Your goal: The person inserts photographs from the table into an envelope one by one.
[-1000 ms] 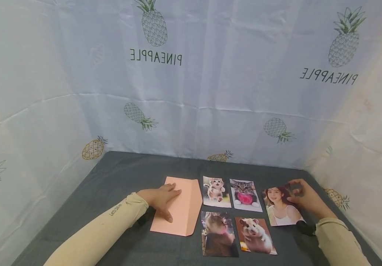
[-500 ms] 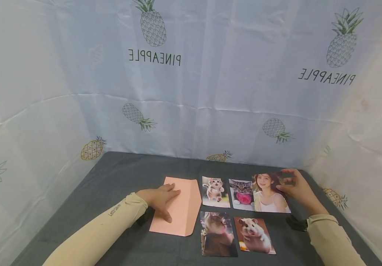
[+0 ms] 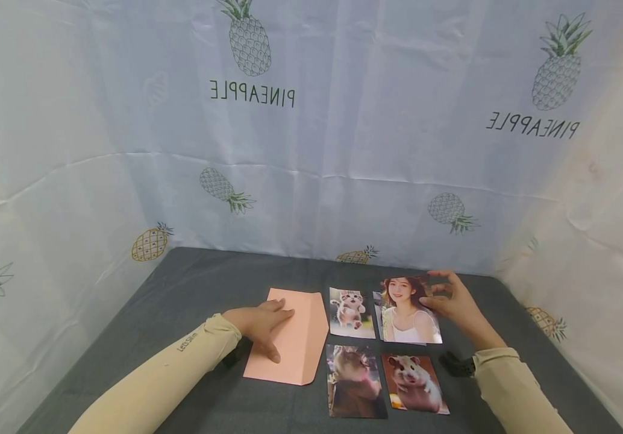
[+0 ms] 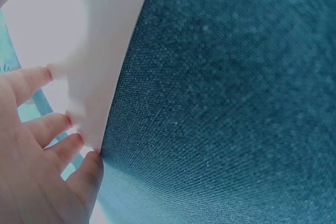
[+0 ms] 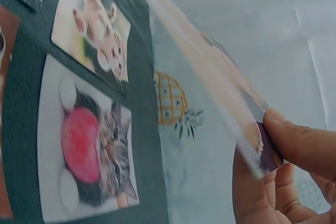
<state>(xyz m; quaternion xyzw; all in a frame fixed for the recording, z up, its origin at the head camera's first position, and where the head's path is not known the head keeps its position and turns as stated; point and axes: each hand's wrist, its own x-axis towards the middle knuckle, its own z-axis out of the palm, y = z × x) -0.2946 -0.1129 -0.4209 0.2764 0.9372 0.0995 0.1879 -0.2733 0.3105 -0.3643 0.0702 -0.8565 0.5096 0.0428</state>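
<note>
A pink envelope lies on the dark cloth with its flap side to the right. My left hand rests on it, fingers spread and fairly straight; the left wrist view shows the fingertips on the paper. My right hand pinches a portrait photo by its upper right edge, thumb on one face and fingers behind. The portrait is raised off the table and hides most of the grey cat photo in the head view. The right wrist view shows that cat photo whole.
Left of the cat photo lies a kitten photo. Nearer me are a dark, brownish animal photo and a hamster photo. A pineapple-print curtain stands around the dark table.
My right hand has lifted the portrait photo from the right side and carried it left, over the grey cat photo. The left hand and the envelope have stayed in place.
</note>
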